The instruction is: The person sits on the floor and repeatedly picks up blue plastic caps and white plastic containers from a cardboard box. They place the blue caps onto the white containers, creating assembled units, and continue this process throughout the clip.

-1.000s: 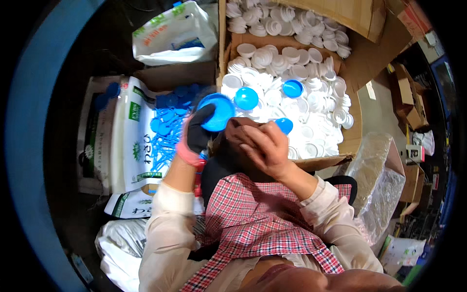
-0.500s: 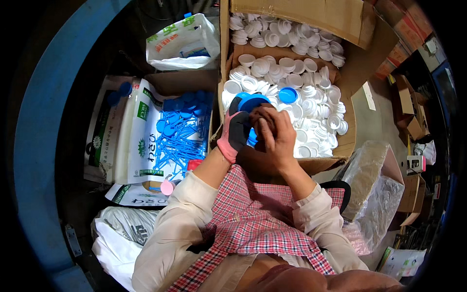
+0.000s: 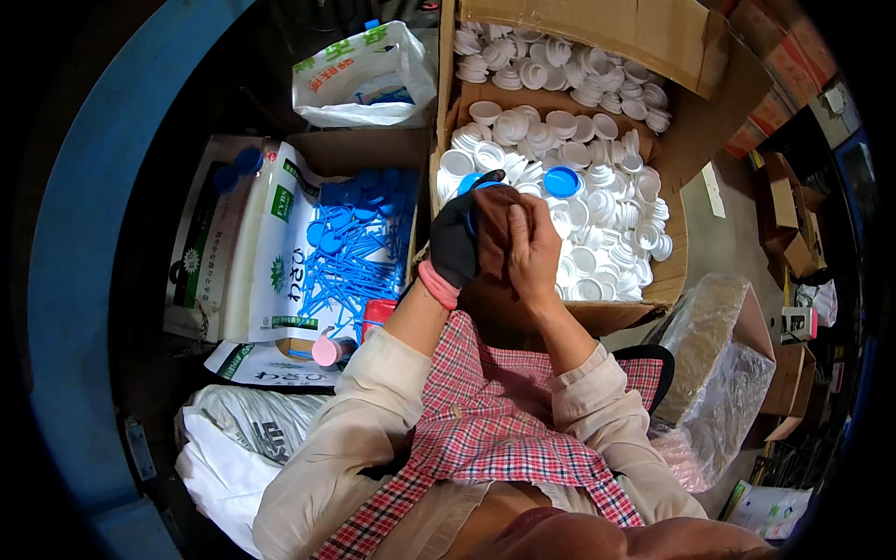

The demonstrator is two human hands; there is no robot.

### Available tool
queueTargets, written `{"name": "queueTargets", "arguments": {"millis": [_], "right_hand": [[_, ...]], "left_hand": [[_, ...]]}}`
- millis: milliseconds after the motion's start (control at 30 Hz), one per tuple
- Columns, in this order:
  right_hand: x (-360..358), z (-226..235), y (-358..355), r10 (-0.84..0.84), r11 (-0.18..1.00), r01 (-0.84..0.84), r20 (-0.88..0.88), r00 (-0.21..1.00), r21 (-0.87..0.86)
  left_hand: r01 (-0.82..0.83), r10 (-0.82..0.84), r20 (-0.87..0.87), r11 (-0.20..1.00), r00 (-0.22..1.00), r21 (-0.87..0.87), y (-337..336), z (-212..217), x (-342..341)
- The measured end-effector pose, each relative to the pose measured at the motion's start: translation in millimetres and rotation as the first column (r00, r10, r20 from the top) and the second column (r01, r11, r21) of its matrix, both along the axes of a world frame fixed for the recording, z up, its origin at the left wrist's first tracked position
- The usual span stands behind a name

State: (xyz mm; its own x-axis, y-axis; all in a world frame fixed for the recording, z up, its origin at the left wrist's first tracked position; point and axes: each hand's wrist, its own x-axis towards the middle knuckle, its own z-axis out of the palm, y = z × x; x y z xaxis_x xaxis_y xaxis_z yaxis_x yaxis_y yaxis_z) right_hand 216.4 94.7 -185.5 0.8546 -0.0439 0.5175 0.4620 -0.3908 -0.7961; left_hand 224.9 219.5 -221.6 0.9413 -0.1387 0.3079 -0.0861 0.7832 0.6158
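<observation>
My left hand (image 3: 452,241), in a black glove with a pink cuff, is closed around a round blue plastic cap (image 3: 481,181), mostly covered by cloth and fingers. My bare right hand (image 3: 536,250) presses a brown cloth (image 3: 495,227) onto the cap, its fingers closed on the fabric. Both hands meet over the near left part of a cardboard box (image 3: 674,233) holding white plastic caps (image 3: 602,201). Another blue cap (image 3: 561,182) lies on the white ones, just beyond my right hand.
Left of my hands, blue sticks and round blue pieces (image 3: 350,252) lie on printed plastic sheeting (image 3: 271,233). A pink-capped item (image 3: 327,351) sits nearer me. Behind is a white bag (image 3: 355,79); at right stands a plastic-wrapped box (image 3: 719,373).
The brown cloth now spreads over the cap, hiding most of its blue surface. My left hand has turned, showing the back of its glove. The view has shifted slightly.
</observation>
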Motion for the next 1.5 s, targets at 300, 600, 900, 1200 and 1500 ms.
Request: {"name": "queueTargets", "arguments": {"millis": [300, 600, 900, 1200, 1500], "right_hand": [[30, -3, -12, 0.041, 0.794, 0.17, 0.331, 0.943, -0.584], [13, -71, -100, -0.295, 0.875, 0.183, -0.194, 0.935, -0.449], [7, -119, -99, -0.286, 0.841, 0.094, -0.291, 0.913, -0.532], [22, -107, -97, -0.187, 0.831, -0.005, -0.288, 0.939, -0.557], [11, -103, -98, -0.164, 0.85, 0.015, -0.237, 0.958, -0.526]], "left_hand": [[0.096, -0.088, -0.267, 0.995, 0.96, 0.018, -32, -31, 2], [-0.617, 0.713, 0.444, -0.02, 0.543, 0.787, 128, -88, 113], [-0.018, 0.897, -0.369, 0.385, 0.244, 0.923, 229, -372, 165], [-0.022, 0.913, -0.39, 0.39, -0.117, 0.92, 263, -503, 235], [-0.517, 0.77, -0.543, 0.633, 0.336, 0.577, 217, -248, 92]]}}
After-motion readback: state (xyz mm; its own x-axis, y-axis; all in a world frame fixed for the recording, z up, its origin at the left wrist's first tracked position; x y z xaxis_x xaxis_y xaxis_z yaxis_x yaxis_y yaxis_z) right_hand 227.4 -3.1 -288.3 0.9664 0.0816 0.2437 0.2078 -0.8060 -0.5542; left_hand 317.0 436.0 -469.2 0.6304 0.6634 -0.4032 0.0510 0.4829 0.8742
